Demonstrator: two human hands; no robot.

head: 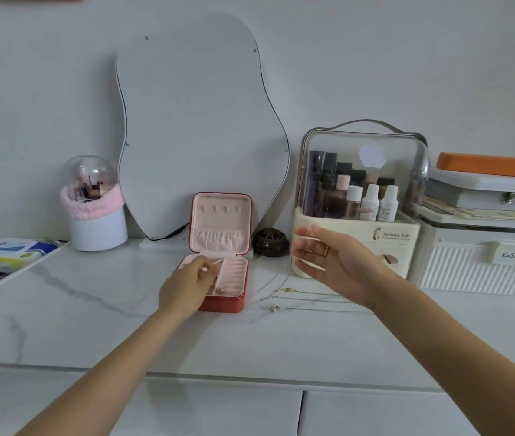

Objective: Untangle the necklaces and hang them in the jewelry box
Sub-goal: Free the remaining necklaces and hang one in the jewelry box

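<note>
The red jewelry box (223,305) stands open at the middle of the marble counter, its pink lid (218,215) upright with small hooks along the top. My left hand (187,286) rests on the left part of the box's tray, with the fingers curled down into it; what lies under them is hidden. Three thin necklaces (294,298), one gold and two silver, lie stretched out side by side on the counter just right of the box. My right hand (328,259) hovers above them with the fingers spread and holds nothing; it wears a gold ring.
A wavy mirror (199,127) leans on the wall behind the box. A small dark round pot (271,242) sits beside the lid. A clear-domed cosmetics organiser (360,196) and white storage boxes (482,247) fill the right. A white brush holder (96,209) stands at the left.
</note>
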